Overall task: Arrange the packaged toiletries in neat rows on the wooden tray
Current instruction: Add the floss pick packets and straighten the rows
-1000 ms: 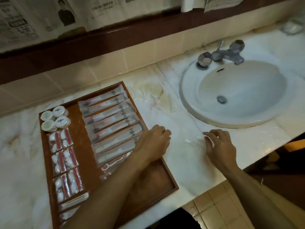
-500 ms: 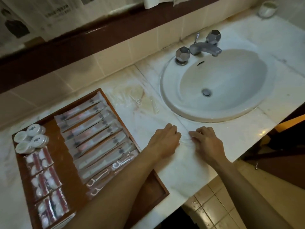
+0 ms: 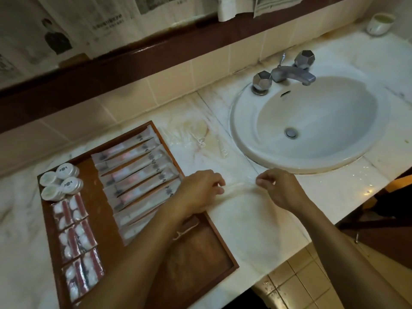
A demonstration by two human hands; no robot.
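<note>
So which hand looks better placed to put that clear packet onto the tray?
Probably the left hand. It pinches one end of the clear packet right at the tray edge, beside the long packets. The right hand holds the far end, nearer the sink.

Bathroom vanity, likely a guest-lodging washroom.

We note a white oval sink (image 3: 312,121) set into a pale marble counter (image 3: 256,230), with a metal faucet (image 3: 289,73) and faceted knobs behind it. We see cream wall tiles (image 3: 178,76) above the counter and tiled floor (image 3: 296,279) below its edge. We record a wooden tray (image 3: 100,219) lined with single-use packaged toiletries (image 3: 138,181), and small round lidded containers (image 3: 60,184), the kind stocked for guests. Newspaper sheets (image 3: 89,18) cover the wall above.
</note>
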